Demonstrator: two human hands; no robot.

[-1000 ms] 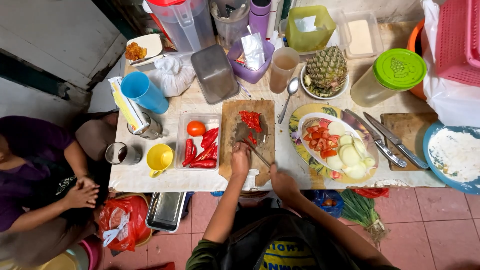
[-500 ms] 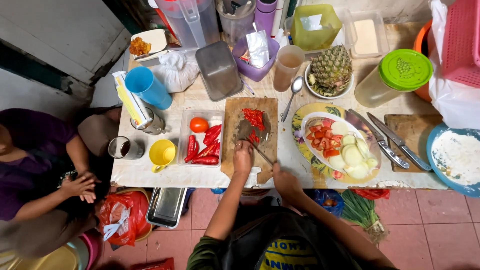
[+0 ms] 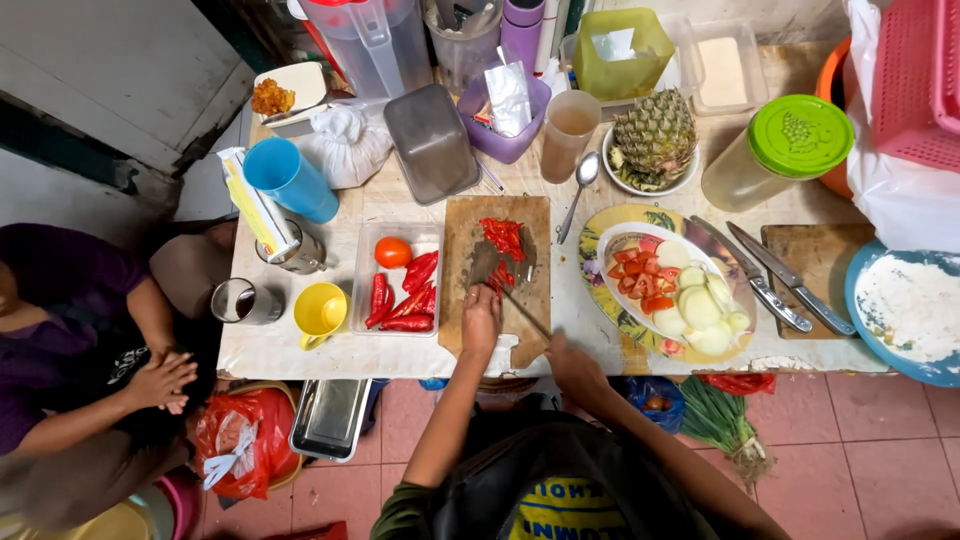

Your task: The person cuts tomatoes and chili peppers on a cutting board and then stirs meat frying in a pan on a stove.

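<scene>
Chilli pieces (image 3: 503,243) lie just beyond both hands on board (image 3: 460,330).

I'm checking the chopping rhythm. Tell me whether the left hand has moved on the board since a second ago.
No, hardly at all: the left hand stays at the near end of the wooden cutting board, just below the chopped red chilli.

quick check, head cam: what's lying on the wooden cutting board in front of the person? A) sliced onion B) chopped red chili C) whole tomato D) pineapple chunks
B: chopped red chili lies on the cutting board, where the left hand rests and the right hand holds a knife; the whole tomato sits in the clear tray beside it.
</scene>
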